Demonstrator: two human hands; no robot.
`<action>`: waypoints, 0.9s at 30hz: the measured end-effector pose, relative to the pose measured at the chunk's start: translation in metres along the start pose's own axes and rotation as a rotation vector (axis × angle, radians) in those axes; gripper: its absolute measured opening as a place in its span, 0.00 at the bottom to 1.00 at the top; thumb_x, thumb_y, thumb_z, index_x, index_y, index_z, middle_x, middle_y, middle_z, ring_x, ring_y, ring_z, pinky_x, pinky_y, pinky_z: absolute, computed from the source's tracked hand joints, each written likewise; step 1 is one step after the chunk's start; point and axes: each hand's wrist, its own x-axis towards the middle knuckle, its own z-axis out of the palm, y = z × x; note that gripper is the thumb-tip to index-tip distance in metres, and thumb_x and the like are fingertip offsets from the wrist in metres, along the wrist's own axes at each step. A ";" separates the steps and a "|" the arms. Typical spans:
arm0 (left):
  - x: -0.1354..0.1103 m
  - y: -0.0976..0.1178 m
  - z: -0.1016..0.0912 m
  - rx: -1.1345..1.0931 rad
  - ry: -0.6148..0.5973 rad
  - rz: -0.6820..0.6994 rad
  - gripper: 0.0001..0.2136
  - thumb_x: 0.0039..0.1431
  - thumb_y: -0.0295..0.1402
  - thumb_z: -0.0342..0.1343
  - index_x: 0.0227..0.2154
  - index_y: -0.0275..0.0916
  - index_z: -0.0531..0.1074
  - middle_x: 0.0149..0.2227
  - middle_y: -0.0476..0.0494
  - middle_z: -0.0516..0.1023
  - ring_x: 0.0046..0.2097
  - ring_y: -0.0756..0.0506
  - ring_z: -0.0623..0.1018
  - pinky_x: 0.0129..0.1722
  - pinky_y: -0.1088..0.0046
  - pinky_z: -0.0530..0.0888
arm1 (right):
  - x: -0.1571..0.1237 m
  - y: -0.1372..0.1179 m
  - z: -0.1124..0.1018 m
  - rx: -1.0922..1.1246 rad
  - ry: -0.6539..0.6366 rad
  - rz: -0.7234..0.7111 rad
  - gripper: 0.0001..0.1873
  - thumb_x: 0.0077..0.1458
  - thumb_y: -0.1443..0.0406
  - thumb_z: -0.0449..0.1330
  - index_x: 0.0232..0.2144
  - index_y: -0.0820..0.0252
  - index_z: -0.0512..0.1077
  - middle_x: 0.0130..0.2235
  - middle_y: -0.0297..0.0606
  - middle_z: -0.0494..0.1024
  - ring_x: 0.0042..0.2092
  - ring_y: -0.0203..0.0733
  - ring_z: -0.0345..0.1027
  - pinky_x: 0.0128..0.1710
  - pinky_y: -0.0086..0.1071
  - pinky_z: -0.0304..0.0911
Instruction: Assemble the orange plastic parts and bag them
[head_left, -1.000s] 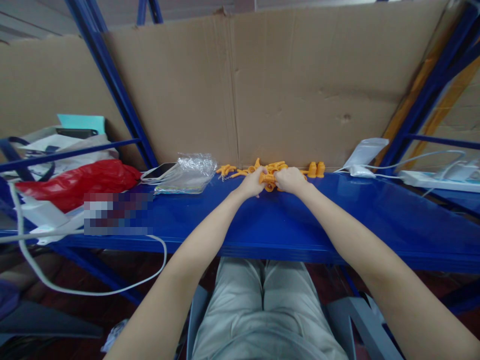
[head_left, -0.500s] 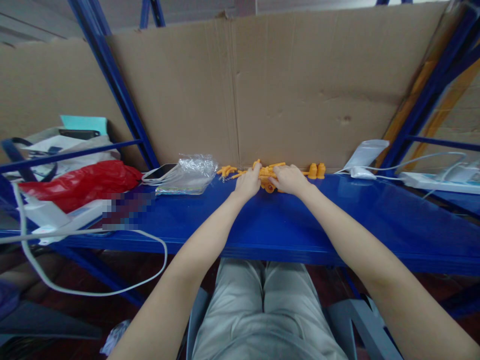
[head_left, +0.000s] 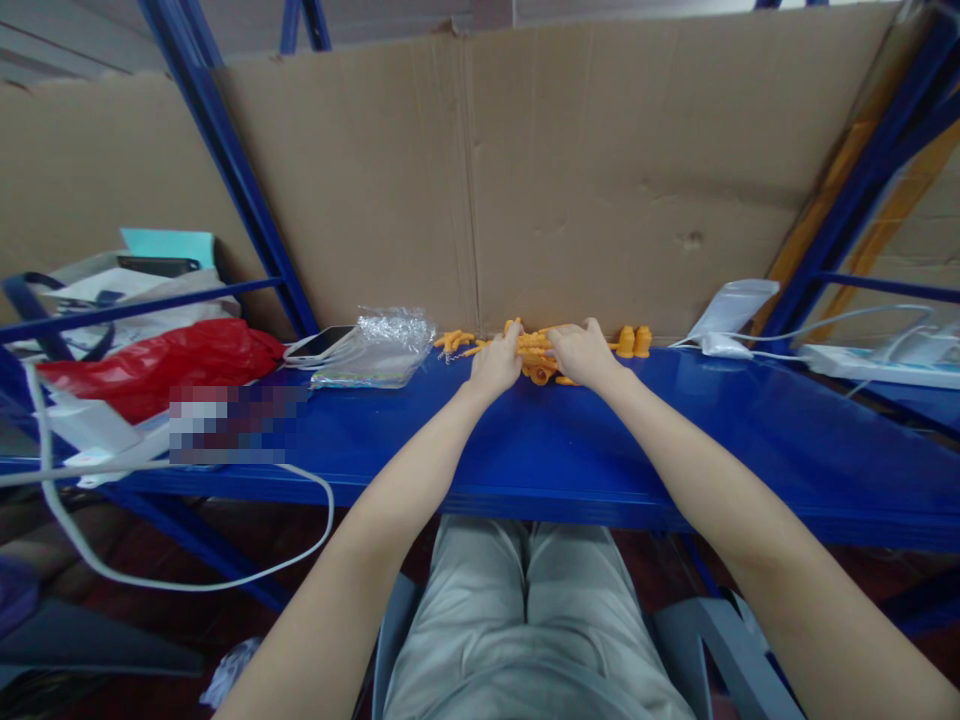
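Note:
Several small orange plastic parts (head_left: 535, 345) lie heaped on the blue shelf (head_left: 555, 440), close against the cardboard at the back. My left hand (head_left: 496, 364) is closed at the heap's left side, with an orange plastic piece at its fingertips. From the right, my right hand (head_left: 583, 352) curls over the heap with its fingers bent onto an orange piece; the fingertips are partly hidden. A round orange part with a hole (head_left: 540, 376) shows just below, between the hands. More thin orange pieces (head_left: 453, 342) rest left of my left hand. Two orange bell-shaped parts (head_left: 634, 342) stand upright right of my right hand.
A clear plastic bag (head_left: 382, 350) and a phone with a white cable (head_left: 324, 343) lie left. Further left are a red plastic bag (head_left: 172, 365) and a white power strip (head_left: 105, 435). A white packet (head_left: 733, 310) leans at right, near another power strip (head_left: 877, 363).
My right hand has shifted slightly and its fingers have changed position over the orange parts. The orange stick near its fingertips is now more covered. My left hand stays nearly in place.

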 end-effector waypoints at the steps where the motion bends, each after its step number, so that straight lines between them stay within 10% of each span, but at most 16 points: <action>1: 0.000 0.001 -0.001 -0.010 -0.007 -0.008 0.18 0.60 0.25 0.51 0.53 0.42 0.64 0.47 0.36 0.79 0.49 0.38 0.80 0.47 0.62 0.75 | 0.000 0.000 0.000 0.001 0.004 0.001 0.15 0.66 0.66 0.49 0.49 0.68 0.71 0.47 0.57 0.80 0.51 0.55 0.71 0.51 0.43 0.49; 27: 0.000 0.003 -0.006 -0.072 -0.066 -0.168 0.16 0.63 0.31 0.53 0.53 0.42 0.64 0.47 0.38 0.80 0.50 0.39 0.80 0.48 0.65 0.74 | 0.003 0.038 0.023 0.047 0.173 0.211 0.14 0.62 0.66 0.54 0.47 0.65 0.72 0.48 0.54 0.76 0.51 0.56 0.66 0.50 0.45 0.54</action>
